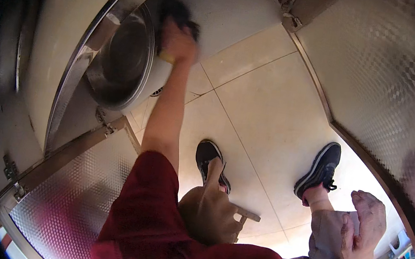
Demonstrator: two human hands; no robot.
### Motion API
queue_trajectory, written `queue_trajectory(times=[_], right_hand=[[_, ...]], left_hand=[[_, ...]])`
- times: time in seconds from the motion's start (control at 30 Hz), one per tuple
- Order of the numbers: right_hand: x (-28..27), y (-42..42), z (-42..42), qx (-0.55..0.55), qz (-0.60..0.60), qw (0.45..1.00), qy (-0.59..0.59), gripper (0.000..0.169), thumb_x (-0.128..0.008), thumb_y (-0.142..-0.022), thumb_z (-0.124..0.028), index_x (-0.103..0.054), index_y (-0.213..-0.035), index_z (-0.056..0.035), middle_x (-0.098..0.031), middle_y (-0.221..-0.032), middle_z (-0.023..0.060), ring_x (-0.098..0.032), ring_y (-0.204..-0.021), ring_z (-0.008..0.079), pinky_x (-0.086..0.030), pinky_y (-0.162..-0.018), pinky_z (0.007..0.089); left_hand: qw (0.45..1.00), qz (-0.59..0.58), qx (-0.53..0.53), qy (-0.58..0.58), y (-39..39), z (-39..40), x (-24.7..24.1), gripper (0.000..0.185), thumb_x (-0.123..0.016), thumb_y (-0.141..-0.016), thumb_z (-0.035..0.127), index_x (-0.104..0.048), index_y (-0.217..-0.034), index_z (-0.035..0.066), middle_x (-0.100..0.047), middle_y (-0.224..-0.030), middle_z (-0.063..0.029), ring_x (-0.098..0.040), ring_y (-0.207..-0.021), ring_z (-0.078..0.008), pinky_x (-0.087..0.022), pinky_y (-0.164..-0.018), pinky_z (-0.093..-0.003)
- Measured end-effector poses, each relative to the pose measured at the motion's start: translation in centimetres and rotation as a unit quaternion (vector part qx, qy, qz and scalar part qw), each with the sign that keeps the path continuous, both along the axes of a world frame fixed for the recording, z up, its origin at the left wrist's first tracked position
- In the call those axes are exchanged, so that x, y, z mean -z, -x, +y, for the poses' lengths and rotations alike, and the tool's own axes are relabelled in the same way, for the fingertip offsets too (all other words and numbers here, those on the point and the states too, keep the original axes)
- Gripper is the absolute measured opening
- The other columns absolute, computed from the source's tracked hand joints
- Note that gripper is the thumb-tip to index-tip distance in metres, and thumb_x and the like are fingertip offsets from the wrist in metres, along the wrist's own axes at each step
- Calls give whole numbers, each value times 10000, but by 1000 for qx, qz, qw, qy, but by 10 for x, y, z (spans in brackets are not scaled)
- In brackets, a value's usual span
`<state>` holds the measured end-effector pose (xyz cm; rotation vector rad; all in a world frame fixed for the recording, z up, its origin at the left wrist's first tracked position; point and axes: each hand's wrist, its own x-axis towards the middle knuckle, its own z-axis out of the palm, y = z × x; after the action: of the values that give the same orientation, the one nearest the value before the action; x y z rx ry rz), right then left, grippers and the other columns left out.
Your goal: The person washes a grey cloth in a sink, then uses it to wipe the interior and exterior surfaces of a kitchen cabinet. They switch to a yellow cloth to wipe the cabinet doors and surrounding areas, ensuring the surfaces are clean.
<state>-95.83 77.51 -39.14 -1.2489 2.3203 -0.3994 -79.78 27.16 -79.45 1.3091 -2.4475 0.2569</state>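
Observation:
My left hand (179, 46) reaches forward inside a low cabinet, closed on a dark cloth (176, 12). Motion blurs the hand and cloth, and a small yellowish patch shows at the hand's lower edge. The cloth is against or just over the cabinet's grey inner surface (224, 8). Left of this hand is a large round metal basin (122, 58). My right hand (366, 227) is near my right knee at the lower right, fingers loosely bent and apart, with nothing visible in it. Whether it rests on the knee, I cannot tell.
Textured metal-look cabinet doors stand open at right (368, 60) and lower left (77, 175). A curved metal-edged rim (85, 37) crosses the upper left. Tiled floor (252, 96) lies between, with a small round drain (157, 91). A low stool (247, 214) is partly under me.

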Motion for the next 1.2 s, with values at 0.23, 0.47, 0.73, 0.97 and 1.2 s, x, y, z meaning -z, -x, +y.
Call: queue_trajectory(times=[0.23, 0.47, 0.73, 0.97, 1.2], right_hand=[[8, 1, -1, 4, -16, 999, -34, 313, -624, -811, -75, -606, -1110, 17, -647, -1078, 209, -608, -1011, 383, -488, -875, 457], [14, 2, 6, 37, -8, 998, -46, 350, -656, -764, -93, -620, -1092, 20, -657, -1045, 193, -617, -966, 394, -497, -836, 472], [3, -11, 5, 47, -24, 996, -74, 299, -581, -926, -195, -618, -1146, 4, -630, -1113, 217, -620, -1028, 357, -504, -892, 431], [0, -23, 8, 36, -24, 994, -104, 381, -483, -1012, -322, -608, -1233, -38, -628, -1162, 184, -614, -1110, 333, -490, -967, 442], [8, -29, 17, 6, -33, 991, -130, 326, -497, -988, -245, -604, -1220, -42, -598, -1195, 198, -615, -1100, 350, -513, -943, 433]], left_hand=[[943, 90, -115, -298, 64, -15, -69, 635, -599, -933, 295, -398, -1455, -8, -450, -1454, -255, -490, -1298, -412, -358, -1114, -489], [975, 51, 130, -174, 168, 19, -39, 595, -618, -893, 269, -452, -1441, 103, -481, -1456, -173, -440, -1341, -378, -373, -1103, -489], [954, 31, 237, -183, 155, 98, -55, 591, -694, -807, 307, -532, -1364, 192, -549, -1348, -102, -476, -1284, -341, -407, -1009, -550], [954, 100, 175, -223, -65, 109, -69, 632, -686, -728, 37, -538, -1339, 105, -534, -1389, -142, -484, -1280, -360, -370, -1065, -499], [854, 253, 108, -441, -136, 58, -62, 552, -633, -826, 28, -564, -1368, 109, -627, -1318, -124, -595, -1196, -227, -430, -1051, -312]])
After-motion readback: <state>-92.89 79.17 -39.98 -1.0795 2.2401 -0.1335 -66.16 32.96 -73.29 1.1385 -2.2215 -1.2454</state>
